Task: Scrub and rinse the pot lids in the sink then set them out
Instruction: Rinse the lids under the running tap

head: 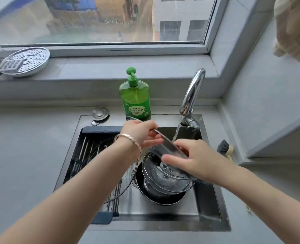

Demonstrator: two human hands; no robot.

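I hold a glass pot lid (165,147) with a steel rim tilted on edge over the sink (163,215), under running water from the faucet (192,92). My left hand (142,132) grips the lid's upper rim. My right hand (189,161) lies against its lower right side, fingers spread on the glass. Below the lid, more lids and a dark pan (163,199) are stacked in the basin. Another glass lid (117,192) rests on the drying rack (85,152) at the sink's left, partly hidden by my left arm.
A green dish soap bottle (135,95) stands behind the sink. A perforated steel steamer plate (25,60) lies on the window sill at the left. A dish brush (225,148) sits right of the sink. A cloth (295,27) hangs at the upper right.
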